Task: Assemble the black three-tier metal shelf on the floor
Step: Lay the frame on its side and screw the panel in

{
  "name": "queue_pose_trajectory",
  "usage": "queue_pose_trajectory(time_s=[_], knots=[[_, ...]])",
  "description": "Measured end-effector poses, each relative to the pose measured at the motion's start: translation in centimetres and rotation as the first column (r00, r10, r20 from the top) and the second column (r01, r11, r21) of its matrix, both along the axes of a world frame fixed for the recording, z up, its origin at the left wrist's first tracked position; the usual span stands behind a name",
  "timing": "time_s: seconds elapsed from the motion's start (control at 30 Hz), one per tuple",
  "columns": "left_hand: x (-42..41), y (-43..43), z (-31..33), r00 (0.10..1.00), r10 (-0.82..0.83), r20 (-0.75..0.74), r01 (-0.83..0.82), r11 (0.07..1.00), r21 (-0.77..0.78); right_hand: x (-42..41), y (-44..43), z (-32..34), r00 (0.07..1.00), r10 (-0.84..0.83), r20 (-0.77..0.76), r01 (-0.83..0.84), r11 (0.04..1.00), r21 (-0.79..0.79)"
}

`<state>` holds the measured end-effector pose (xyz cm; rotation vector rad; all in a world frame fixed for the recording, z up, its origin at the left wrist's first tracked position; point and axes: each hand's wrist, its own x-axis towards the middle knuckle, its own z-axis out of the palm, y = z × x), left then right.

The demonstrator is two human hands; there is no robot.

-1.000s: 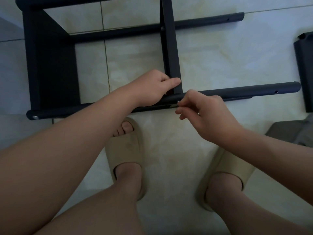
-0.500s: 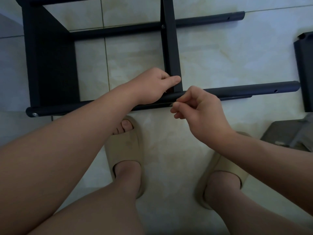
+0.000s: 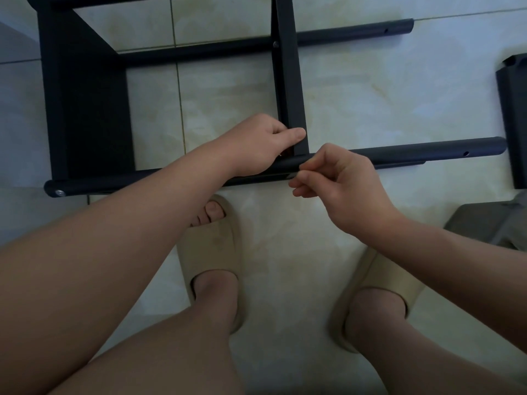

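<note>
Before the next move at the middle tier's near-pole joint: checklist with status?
1. Middle tier steadied: ok, left hand grips its end at the near pole.
2. Fastener in right hand: cannot tell, hidden inside the pinch.
3. Hole alignment at that joint: cannot tell, hands cover it.
4. End tier near corner screwed: ok, screw head shows in the pole's end.
5. Third tier: not ok, loose black panel lies beside the pole's other end; the hole there is open.

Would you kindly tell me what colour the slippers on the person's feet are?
The slippers are plain beige, seen in the head view.
</note>
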<state>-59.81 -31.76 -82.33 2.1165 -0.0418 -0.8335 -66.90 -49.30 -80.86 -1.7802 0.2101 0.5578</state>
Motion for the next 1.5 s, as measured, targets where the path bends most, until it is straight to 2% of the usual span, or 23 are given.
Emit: queue_pose_trajectory(time_s=[0.07,0.13,0.3,0.53,0.63,0.7,0.77,0.8,0.87,0.93,1.0,1.1,1.17,1.33,1.5], knots=[[0.0,0.0,0.1,1.000,0.001,0.001,-0.001,1.000,-0.005,0.1,0.2,0.3,0.998,0.063,0.027,-0.058,0.987,-0.147],[0.0,0.0,0.2,1.000,0.004,-0.001,-0.004,1.000,-0.011,0.4,0.2,0.7,0.984,0.167,0.070,-0.133,0.930,-0.341],[0.1,0.0,0.0,1.000,0.022,0.013,-0.022,1.000,-0.016,1.8,0.5,2.0,0.898,0.435,0.064,-0.272,0.665,-0.696],[0.1,-0.2,0.0,0.999,0.038,0.027,-0.038,0.999,-0.007,3.8,0.6,2.5,0.833,0.554,0.005,-0.313,0.478,-0.821],[-0.5,-0.8,0.8,0.991,0.094,0.096,-0.097,0.995,0.022,3.4,0.9,3.0,0.792,0.610,-0.035,-0.352,0.409,-0.842],[-0.9,-1.0,1.7,0.980,0.159,0.118,-0.167,0.984,0.058,3.4,0.6,4.0,0.806,0.586,-0.080,-0.419,0.471,-0.776],[-1.0,-1.1,3.1,0.970,0.164,0.180,-0.194,0.967,0.163,3.4,-0.4,5.4,0.832,0.542,-0.117,-0.460,0.557,-0.691],[-1.0,-1.2,4.0,0.962,0.143,0.232,-0.193,0.959,0.208,3.2,-1.3,6.1,0.838,0.533,-0.120,-0.461,0.573,-0.678],[-1.0,-1.9,6.3,0.940,0.042,0.339,-0.144,0.949,0.279,2.5,-3.5,7.8,0.825,0.555,-0.106,-0.455,0.541,-0.707],[-0.9,-3.0,8.7,0.898,-0.162,0.409,-0.014,0.919,0.394,1.3,-6.2,9.5,0.775,0.625,-0.097,-0.453,0.442,-0.775],[-1.0,-4.7,11.2,0.828,-0.376,0.415,0.133,0.852,0.507,0.0,-9.0,11.0,0.734,0.672,-0.102,-0.432,0.346,-0.833],[-1.3,-7.8,14.5,0.693,-0.578,0.430,0.247,0.751,0.612,-1.7,-13.0,12.6,0.750,0.647,-0.135,-0.385,0.262,-0.885],[-1.7,-10.3,16.1,0.628,-0.640,0.442,0.267,0.711,0.651,-2.9,-15.5,13.3,0.782,0.605,-0.147,-0.348,0.230,-0.909],[-3.8,-17.9,17.1,0.574,-0.696,0.430,0.347,0.683,0.643,-6.5,-21.9,13.2,0.876,0.460,-0.147,-0.262,0.197,-0.945],[-6.8,-24.2,13.7,0.472,-0.807,0.355,0.508,0.578,0.639,-10.4,-29.0,9.3,0.904,0.345,-0.254,-0.339,0.215,-0.916]])
